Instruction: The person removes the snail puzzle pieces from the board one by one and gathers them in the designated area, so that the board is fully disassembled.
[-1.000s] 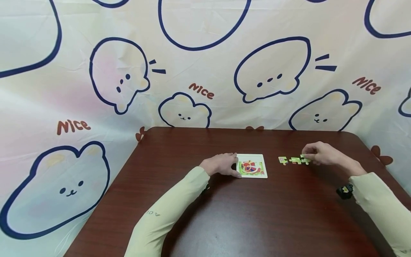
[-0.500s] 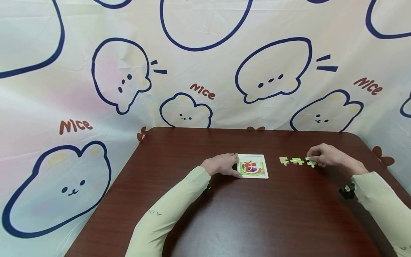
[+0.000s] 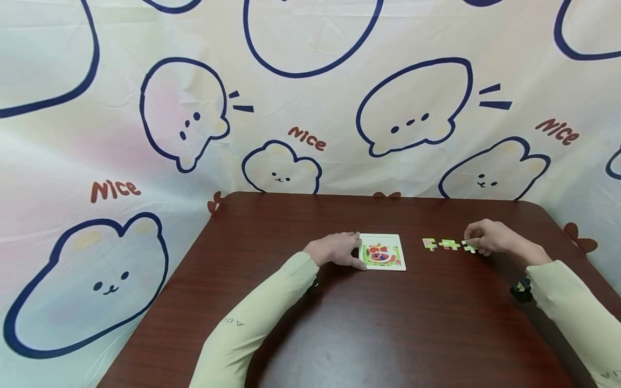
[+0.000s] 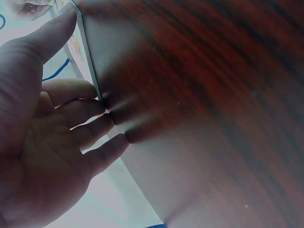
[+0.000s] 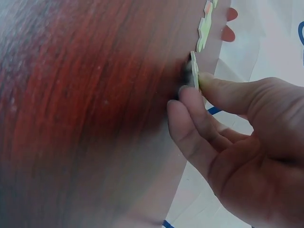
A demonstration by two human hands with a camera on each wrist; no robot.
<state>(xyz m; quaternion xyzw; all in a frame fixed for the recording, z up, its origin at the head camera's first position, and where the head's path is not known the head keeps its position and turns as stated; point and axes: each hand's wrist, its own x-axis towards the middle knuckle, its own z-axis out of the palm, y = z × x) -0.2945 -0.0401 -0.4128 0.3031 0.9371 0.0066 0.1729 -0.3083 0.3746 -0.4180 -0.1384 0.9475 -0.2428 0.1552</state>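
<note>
In the head view, a white-framed puzzle tray [image 3: 395,237] with a colourful picture inside lies on the brown table. My left hand [image 3: 336,249] rests along its left side. The left wrist view shows the thumb on the tray's edge and the other fingers [image 4: 111,148] fairly straight, their tips near the tray's corner and the table. Further right, my right hand [image 3: 492,237] pinches a green jigsaw piece [image 3: 469,247] between thumb and fingers. A dark shadow shows beside that piece [image 5: 194,71] in the right wrist view; whether it is fully off the table I cannot tell.
Two other jigsaw pieces lie between the tray and my right hand: a left one [image 3: 429,244] and a middle one [image 3: 449,244]. The brown table [image 3: 388,323] extends toward me. A patterned cloth [image 3: 339,118] hangs behind its back edge.
My right hand has shifted slightly to the right with its jigsaw piece, and a gap now separates that piece from the middle one. The left hand and tray have kept their place.
</note>
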